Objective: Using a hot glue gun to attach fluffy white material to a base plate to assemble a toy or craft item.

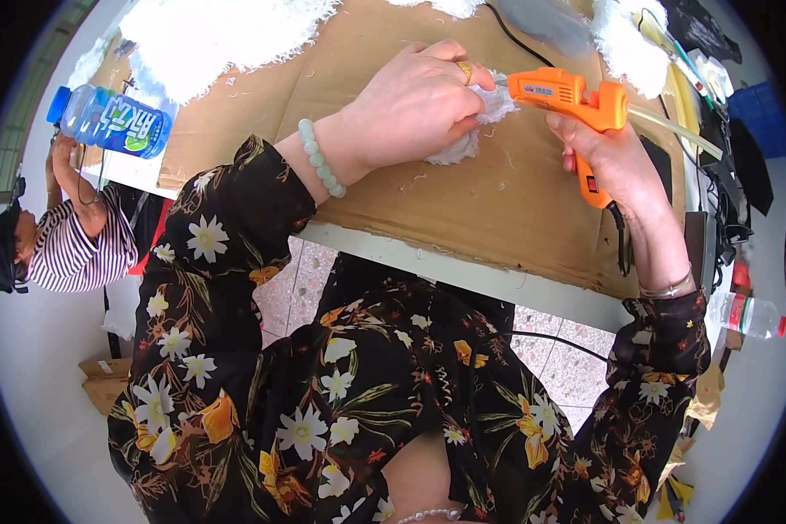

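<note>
My right hand (607,162) is wrapped round the handle of an orange hot glue gun (557,91), its trigger side hidden by my fingers. A pale glue stick (672,129) juts from the gun's back end. The nozzle points left, touching or very close to a small piece of white fluffy fabric (498,106). My left hand (419,105) pinches that piece from its left side, with the fingertips partly out of sight behind it. More of the white fabric hangs below my left fingers, just above the cardboard.
Brown cardboard (393,210) covers the table. White fluffy fabric (223,44) lies at the far left, with another piece (629,44) at the far right. A blue-capped bottle (113,120) is at left, near a person in a striped shirt (83,236). The gun's black cord (621,240) hangs below its handle.
</note>
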A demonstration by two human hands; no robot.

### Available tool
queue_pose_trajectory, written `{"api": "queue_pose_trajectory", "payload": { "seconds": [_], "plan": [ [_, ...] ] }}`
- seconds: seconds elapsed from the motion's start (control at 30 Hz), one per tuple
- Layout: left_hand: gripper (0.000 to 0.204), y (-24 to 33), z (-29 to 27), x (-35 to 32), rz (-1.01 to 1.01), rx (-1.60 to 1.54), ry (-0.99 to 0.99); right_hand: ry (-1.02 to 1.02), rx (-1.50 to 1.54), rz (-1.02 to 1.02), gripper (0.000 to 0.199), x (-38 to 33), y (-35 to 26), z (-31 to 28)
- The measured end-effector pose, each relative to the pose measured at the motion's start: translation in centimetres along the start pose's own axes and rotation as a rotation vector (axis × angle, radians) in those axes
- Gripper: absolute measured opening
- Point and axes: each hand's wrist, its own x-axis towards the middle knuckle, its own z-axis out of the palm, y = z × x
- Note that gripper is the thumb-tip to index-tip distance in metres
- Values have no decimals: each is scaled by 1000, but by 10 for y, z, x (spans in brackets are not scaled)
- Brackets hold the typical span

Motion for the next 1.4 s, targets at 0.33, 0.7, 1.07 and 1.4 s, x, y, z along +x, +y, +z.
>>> {"api": "queue_pose_trajectory", "payload": {
  "seconds": [0.33,0.7,1.07,1.4],
  "plan": [
    [5,-5,4,-3,-27,3,-19,-45,-5,27,24,-15,2,-4],
    [6,-2,2,-3,-16,61,-16,-6,-2,29,24,-13,2,-2],
    [8,-6,6,-4,-75,-5,-29,-63,6,26,26,-17,4,-1],
    [13,-7,3,-2,-127,-78,-77,-108,5,11,26,-16,1,4]
  ]
}}
